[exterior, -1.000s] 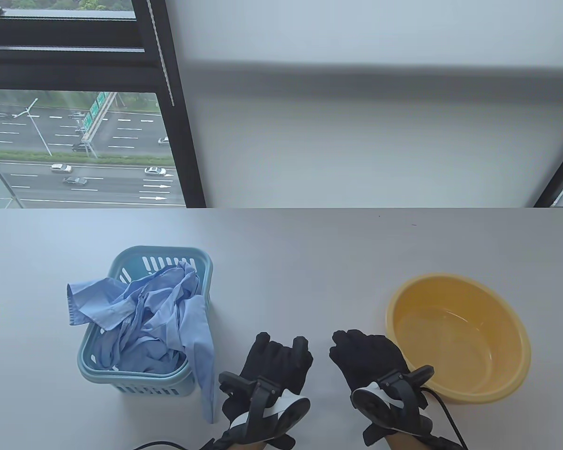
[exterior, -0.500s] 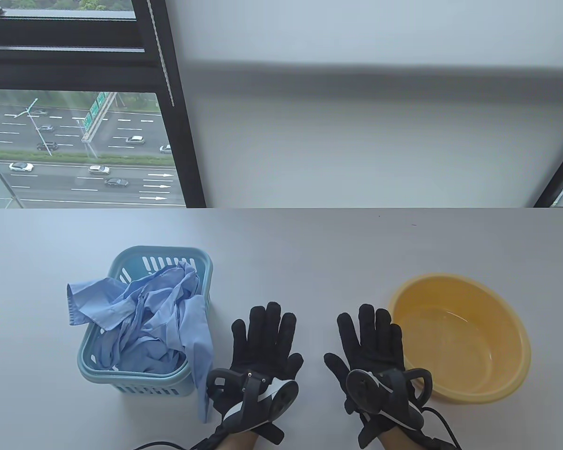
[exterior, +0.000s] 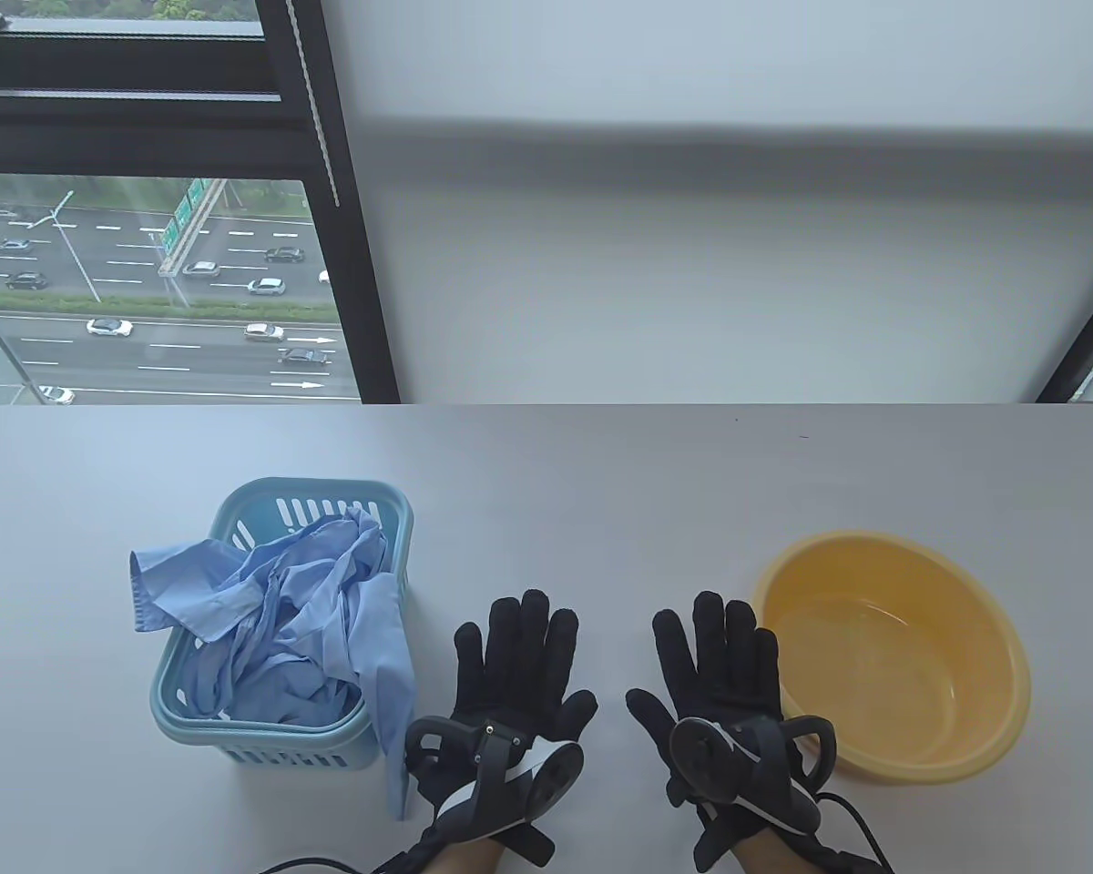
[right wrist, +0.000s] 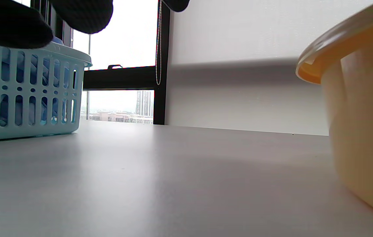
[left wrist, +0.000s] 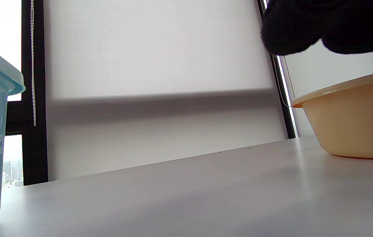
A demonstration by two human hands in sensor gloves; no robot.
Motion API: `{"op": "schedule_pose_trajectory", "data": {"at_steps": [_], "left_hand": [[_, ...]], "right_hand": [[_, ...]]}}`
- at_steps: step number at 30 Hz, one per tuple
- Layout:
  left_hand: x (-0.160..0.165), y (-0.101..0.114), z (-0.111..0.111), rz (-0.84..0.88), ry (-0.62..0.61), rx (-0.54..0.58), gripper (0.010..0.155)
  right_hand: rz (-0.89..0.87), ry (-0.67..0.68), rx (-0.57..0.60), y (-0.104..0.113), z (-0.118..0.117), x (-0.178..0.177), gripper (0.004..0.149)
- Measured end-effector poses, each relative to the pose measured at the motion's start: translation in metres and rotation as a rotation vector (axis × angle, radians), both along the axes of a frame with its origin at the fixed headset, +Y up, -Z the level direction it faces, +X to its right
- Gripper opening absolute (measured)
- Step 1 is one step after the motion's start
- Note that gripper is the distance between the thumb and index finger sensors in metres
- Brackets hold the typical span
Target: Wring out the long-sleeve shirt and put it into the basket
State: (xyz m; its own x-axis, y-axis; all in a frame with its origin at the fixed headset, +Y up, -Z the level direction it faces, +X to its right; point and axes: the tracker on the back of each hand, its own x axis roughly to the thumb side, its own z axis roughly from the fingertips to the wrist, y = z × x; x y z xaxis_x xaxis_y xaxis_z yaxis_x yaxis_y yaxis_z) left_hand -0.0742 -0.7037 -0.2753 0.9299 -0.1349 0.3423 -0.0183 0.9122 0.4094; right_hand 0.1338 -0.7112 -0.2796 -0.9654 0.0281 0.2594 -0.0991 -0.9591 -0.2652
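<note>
The long-sleeve shirt (exterior: 282, 628), pale blue and crumpled, lies heaped in the light-blue slotted basket (exterior: 392, 510) at about nine o'clock on the white table (exterior: 601, 492). It does not sit wholly inside: a cuffed sleeve end pokes out over the basket's rim toward ten o'clock, and another length of cloth hangs down over the near corner at five o'clock of the basket, reaching the tabletop just beside the left hand.

The left hand (exterior: 515, 669) lies flat at six o'clock on the table, palm down, its black-gloved fingers straight and spread, holding nothing. The right hand (exterior: 720, 674) lies the same way just to its right, fingers straight and fanned, thumb out to the side, also empty. The two hands are near each other but apart. Each carries a dark tracker with a white patch strapped on its back, and cables trail off toward the bottom edge.

At about three o'clock stands a yellow basin (exterior: 993, 619), round, with a shallow pool of clear water in its bottom. The right hand's tracker overlaps its near rim from above; whether they touch I cannot tell.

Beyond the table, a pale roller blind (exterior: 692, 273) covers most of the window, and a motorway shows through the bare pane at eleven o'clock, with green overhead road signs too small to read. No lettering shows on the basket, basin or gloves.
</note>
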Motion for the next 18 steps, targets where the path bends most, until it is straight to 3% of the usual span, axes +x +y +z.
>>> {"op": "schedule_pose_trajectory", "data": {"at_steps": [18], "left_hand": [[0.0042, -0.0018, 0.0052, -0.013, -0.021, 0.015, 0.094]], "right_hand": [[-0.013, 0.019, -0.051, -0.0035, 0.0007, -0.0045, 0.079]]}}
